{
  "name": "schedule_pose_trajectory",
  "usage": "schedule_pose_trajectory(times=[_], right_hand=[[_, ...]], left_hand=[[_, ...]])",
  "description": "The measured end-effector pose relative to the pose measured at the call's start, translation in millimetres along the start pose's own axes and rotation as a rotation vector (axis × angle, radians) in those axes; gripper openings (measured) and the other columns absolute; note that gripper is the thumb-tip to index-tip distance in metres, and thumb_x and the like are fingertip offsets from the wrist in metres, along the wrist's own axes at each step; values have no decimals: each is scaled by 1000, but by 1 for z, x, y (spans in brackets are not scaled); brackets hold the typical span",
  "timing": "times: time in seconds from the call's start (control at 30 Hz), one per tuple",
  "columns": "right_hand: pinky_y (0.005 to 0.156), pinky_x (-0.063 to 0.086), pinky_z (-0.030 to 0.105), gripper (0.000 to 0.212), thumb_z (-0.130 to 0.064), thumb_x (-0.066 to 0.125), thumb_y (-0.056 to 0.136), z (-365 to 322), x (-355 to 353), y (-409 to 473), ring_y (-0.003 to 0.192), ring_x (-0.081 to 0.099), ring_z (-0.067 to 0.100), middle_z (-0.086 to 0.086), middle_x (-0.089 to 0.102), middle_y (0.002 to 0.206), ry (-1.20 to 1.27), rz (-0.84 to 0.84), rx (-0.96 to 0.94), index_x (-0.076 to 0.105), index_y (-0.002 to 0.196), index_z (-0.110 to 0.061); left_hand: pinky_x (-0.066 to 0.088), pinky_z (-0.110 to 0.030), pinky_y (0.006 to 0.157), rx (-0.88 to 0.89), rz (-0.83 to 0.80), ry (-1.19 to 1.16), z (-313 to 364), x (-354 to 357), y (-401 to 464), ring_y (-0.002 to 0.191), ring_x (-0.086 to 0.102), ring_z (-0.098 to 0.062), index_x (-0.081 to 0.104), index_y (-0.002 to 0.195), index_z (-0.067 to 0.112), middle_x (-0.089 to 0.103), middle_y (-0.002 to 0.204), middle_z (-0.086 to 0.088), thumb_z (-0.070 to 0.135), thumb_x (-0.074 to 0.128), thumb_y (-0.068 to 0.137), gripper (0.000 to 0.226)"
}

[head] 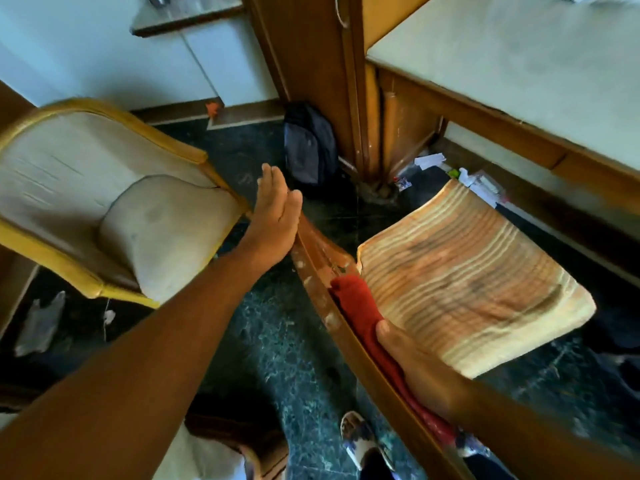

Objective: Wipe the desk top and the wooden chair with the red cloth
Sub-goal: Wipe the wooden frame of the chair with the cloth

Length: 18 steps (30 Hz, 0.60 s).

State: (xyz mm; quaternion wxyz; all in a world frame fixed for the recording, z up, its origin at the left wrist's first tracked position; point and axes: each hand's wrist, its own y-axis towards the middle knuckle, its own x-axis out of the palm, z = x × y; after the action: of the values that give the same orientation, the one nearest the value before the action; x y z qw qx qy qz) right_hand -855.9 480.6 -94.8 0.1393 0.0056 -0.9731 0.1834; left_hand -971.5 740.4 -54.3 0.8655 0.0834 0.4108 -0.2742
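The wooden chair (pixel 467 278) stands below me, its striped seat to the right and its curved backrest rail running diagonally through the middle. My right hand (pixel 415 372) presses the red cloth (pixel 360 306) against the inner face of that backrest. My left hand (pixel 277 216) lies flat, fingers straight and together, against the top end of the backrest and holds nothing. The desk top (pixel 519 64), pale with a wooden edge, fills the upper right.
A cushioned armchair (pixel 114 202) with a yellow frame stands at the left. A dark backpack (pixel 310 147) leans by the wooden post (pixel 346 81). Paper scraps (pixel 429 161) and litter lie on the dark marble floor (pixel 277 341) under the desk. My foot (pixel 360 438) is at the bottom.
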Motion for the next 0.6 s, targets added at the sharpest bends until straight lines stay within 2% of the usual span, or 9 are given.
schedule_pose_trajectory(times=[0.1,0.17,0.2,0.3,0.37,0.43,0.47,0.53,0.6], right_hand=[[73,55,19,63,-73,50,83,-7,7,12,93,71,6,-9,75,105,43,5,45,60,129,-31],[66,57,22,47,-61,47,90,-17,11,53,78,72,7,-3,77,90,68,44,68,68,115,-27],[70,57,25,42,-58,44,93,-28,14,80,80,72,7,-1,77,92,91,87,71,71,109,-31],[93,49,21,44,-55,36,99,-66,18,171,110,65,5,2,67,125,58,164,-22,63,125,-32],[113,35,32,52,-48,31,104,-91,15,218,136,45,16,9,48,148,88,110,-73,44,145,-20],[119,25,46,54,-43,29,105,-105,17,243,143,35,25,14,38,154,13,36,-144,35,150,-13],[120,23,47,54,-41,28,106,-105,16,242,145,31,25,14,35,156,-7,5,-203,31,152,-13],[121,24,36,54,-42,27,106,-86,13,208,146,29,13,3,33,158,-98,-16,-293,23,155,-19],[110,38,20,59,-54,32,102,-56,10,161,133,44,-4,-8,47,147,-91,37,-168,29,153,-25]], left_hand=[[-9,-36,120,152,-40,110,-22,6,-39,145,-25,-11,-12,153,12,-27,153,10,54,19,96,77],[-10,-43,122,128,-28,59,-28,11,-53,142,-30,-2,-20,149,21,-32,149,20,59,17,94,77],[-8,-47,122,115,-16,22,-29,14,-55,143,-29,-2,-21,148,24,-32,149,22,58,18,95,74],[0,-54,122,112,22,-23,-27,16,-55,148,-19,-5,-19,147,40,-25,154,24,54,19,99,63],[3,-54,122,121,29,-13,-26,15,-54,149,-15,-4,-20,143,54,-21,157,26,59,17,99,58],[5,-54,122,109,31,-3,-27,14,-55,150,-12,-5,-20,143,57,-16,162,17,62,15,98,57],[6,-54,122,108,33,-1,-26,13,-55,150,-10,-6,-18,145,53,-14,164,11,61,16,98,58],[8,-57,121,116,22,-4,-26,13,-55,152,-9,-11,-12,152,40,-10,166,3,52,19,101,61],[7,-58,121,124,12,-23,-25,13,-55,152,-9,-14,-11,155,32,-10,166,3,45,21,102,62]])
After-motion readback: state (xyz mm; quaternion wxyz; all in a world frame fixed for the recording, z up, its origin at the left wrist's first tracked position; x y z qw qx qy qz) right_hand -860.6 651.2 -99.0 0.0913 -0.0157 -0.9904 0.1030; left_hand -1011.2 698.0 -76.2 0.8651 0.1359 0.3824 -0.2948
